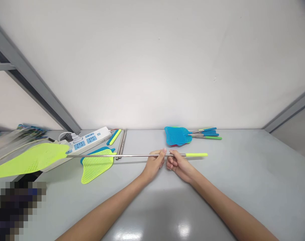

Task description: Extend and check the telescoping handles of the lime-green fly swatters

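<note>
Left grip [154, 164], right grip [179, 165] pinch rod [132, 155] of fly swatter [48, 154], close together near handle [197, 155], likely for balance.

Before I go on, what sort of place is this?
Probably a small assembly or packing workstation, though the frame can't confirm that. A plain grey worktop holds a pile of fly swatters, with loose swatter heads and bare metal tubes laid out apart.
</note>
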Motion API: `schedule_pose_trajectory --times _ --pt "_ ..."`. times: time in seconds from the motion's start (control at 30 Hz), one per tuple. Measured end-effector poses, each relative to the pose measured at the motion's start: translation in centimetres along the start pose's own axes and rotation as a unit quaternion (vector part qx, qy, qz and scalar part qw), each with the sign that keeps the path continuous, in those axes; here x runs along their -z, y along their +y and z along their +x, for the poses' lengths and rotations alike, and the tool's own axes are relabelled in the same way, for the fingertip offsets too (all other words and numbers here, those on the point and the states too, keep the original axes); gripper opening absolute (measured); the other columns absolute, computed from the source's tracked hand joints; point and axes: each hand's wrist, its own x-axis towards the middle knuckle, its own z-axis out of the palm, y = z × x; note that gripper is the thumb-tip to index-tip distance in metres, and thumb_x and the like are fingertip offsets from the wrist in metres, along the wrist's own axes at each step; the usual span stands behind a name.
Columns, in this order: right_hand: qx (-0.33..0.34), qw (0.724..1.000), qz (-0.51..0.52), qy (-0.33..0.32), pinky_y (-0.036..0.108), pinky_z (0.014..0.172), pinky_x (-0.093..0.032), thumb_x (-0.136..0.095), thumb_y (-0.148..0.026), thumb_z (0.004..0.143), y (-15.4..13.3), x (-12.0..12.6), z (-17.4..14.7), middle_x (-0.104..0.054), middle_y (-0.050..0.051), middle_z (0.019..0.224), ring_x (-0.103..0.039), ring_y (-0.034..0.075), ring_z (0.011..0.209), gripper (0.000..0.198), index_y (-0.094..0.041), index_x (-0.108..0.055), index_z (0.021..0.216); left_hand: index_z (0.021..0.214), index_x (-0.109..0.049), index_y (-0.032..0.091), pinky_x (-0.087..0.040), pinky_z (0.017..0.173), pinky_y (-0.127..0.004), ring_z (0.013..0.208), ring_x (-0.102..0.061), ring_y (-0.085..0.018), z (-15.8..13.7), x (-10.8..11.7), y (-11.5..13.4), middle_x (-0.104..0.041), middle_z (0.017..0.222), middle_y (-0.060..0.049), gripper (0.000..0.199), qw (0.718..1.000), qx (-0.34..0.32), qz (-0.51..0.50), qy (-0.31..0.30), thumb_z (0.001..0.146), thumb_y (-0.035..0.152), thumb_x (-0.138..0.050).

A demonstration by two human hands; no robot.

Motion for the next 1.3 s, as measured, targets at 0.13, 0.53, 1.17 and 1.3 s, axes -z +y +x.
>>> schedule_pose_trajectory --times 0.13,0.53,1.17,1.3 --pt "0.009 0.999 -0.027 -0.027 0.025 0.051 -0.029 -0.046 -0.039 0.075 0.6 -0.9 -0.3 -0.028 -0.005 0.038 -0.038 0.010 0.045 0.041 -0.017 -0.043 0.041 0.048 -0.049 0.014 -0.029 0.039 -0.021 0.036 -0.042 -0.009 -0.2 -0.2 0.5 -0.046 0.040 0.001 0.048 0.996 0.041 -0.001 -0.074 0.077 0.050 -0.037" --pt "0.011 0.999 0.030 0.023 0.023 0.045 -0.026 -0.049 -0.029 0.072 0.8 -0.5 -0.2 -0.034 -0.005 0.038 -0.029 0.007 0.040 0.035 -0.016 -0.040 0.040 0.037 -0.025 0.018 -0.025 0.040 -0.022 0.029 -0.028 -0.005 0.5 1.2 -0.5 -0.031 0.027 0.005 0.049 0.985 0.074 -0.019 -0.155 0.079 0.038 -0.038" --pt "0.052 0.994 -0.071 0.068 0.021 0.036 -0.017 -0.051 -0.028 0.071 -2.0 2.7 -0.4 -0.032 -0.006 0.035 -0.025 0.004 0.034 0.035 -0.015 -0.041 0.041 0.036 -0.022 0.020 -0.021 0.040 -0.024 0.028 -0.031 -0.007 0.9 1.9 0.0 -0.026 0.023 0.006 0.046 0.990 0.057 -0.100 -0.081 0.074 0.032 -0.045" --pt "0.068 0.993 -0.066 0.072 0.022 0.037 -0.019 -0.051 -0.027 0.071 -1.8 2.9 -0.3 -0.031 -0.006 0.034 -0.027 0.005 0.034 0.035 -0.016 -0.042 0.040 0.036 -0.021 0.020 -0.020 0.039 -0.024 0.028 -0.030 -0.007 1.0 2.1 -0.2 -0.025 0.023 0.006 0.046 0.991 0.060 -0.095 -0.073 0.073 0.032 -0.046"
